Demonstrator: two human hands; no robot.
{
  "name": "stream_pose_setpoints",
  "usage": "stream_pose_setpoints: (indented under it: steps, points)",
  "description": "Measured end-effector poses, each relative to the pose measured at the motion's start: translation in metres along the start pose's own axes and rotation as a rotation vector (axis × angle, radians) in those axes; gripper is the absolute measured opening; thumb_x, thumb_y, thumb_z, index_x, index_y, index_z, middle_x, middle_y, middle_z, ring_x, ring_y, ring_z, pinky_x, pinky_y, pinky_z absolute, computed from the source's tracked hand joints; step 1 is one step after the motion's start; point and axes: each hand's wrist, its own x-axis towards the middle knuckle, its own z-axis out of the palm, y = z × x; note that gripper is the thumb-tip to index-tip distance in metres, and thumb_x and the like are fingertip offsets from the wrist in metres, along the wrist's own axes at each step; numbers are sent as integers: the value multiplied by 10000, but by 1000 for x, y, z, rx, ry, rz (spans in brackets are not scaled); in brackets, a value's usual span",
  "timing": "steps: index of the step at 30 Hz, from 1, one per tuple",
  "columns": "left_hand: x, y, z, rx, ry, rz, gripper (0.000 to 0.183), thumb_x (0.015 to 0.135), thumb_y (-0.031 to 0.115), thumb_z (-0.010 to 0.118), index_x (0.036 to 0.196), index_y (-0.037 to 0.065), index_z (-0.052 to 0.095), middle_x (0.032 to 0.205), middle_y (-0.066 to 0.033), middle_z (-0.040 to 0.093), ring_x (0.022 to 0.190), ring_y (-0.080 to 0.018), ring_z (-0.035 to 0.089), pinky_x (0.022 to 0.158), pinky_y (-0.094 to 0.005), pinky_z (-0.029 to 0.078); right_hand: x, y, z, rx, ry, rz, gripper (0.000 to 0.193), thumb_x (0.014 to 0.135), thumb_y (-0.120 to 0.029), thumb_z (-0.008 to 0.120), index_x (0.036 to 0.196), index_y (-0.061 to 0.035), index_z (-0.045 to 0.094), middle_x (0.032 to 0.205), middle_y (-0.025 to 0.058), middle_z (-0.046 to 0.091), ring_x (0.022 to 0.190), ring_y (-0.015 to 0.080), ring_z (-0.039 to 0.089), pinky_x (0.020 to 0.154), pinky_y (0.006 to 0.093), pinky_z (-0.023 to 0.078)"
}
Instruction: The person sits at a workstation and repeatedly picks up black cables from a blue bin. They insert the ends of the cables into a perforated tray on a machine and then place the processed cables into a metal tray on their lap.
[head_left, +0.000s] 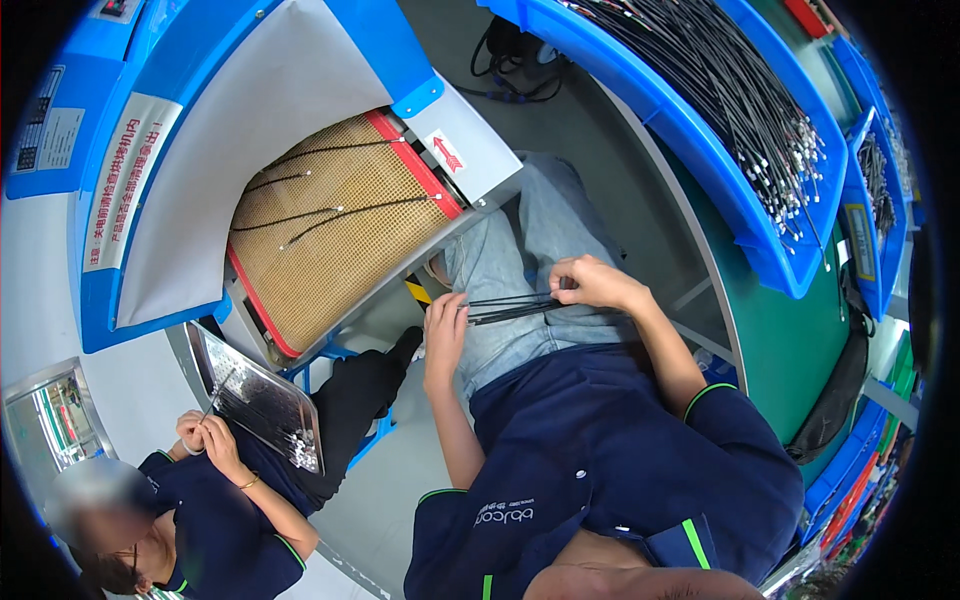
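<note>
Several thin black cables [510,308] stretch side by side above my lap, between my two hands. The fingers of my left hand [445,325] are closed around their left ends. At the other end, my right hand [595,282] pinches them between thumb and bent fingers. The ends inside both hands are hidden. Beyond my left hand, a tan mesh conveyor belt [330,240] comes out of a blue and white machine [350,40]. Separate black cables with small white connectors lie across the belt.
At the right, a long blue bin [670,130] full of black cables stands on a green tabletop [800,345]. At the lower left, a seated co-worker [230,500] handles a cable over a metal tray [255,385] of cables. A black pouch [840,400] lies along the table edge.
</note>
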Motion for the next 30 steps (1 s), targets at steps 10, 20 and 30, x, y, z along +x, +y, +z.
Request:
stream_pose_setpoints:
  steps: [10,20,30]
  points:
    - [-2,-9,7,1,7,3,172,908,144,558,1025,38,624,1052,-121,579,1029,-296,525,908,-382,411,-1,7,-7,31,35,-23,129,801,-115,636,896,-32,611,869,113,668,808,281,637,718,376,477]
    - [-1,-2,3,-156,17,-179,131,885,103,579,975,18,622,954,-132,604,891,-278,582,807,-350,448,-17,30,-32,-172,182,14,220,722,15,662,935,-40,661,922,134,680,869,290,658,749,375,507]
    - [0,-6,6,-157,47,-111,133,873,122,591,947,12,610,992,-130,619,989,-300,555,887,-385,420,-16,44,-32,-235,282,-73,145,741,-45,699,878,-37,654,832,114,653,791,290,643,690,371,494]
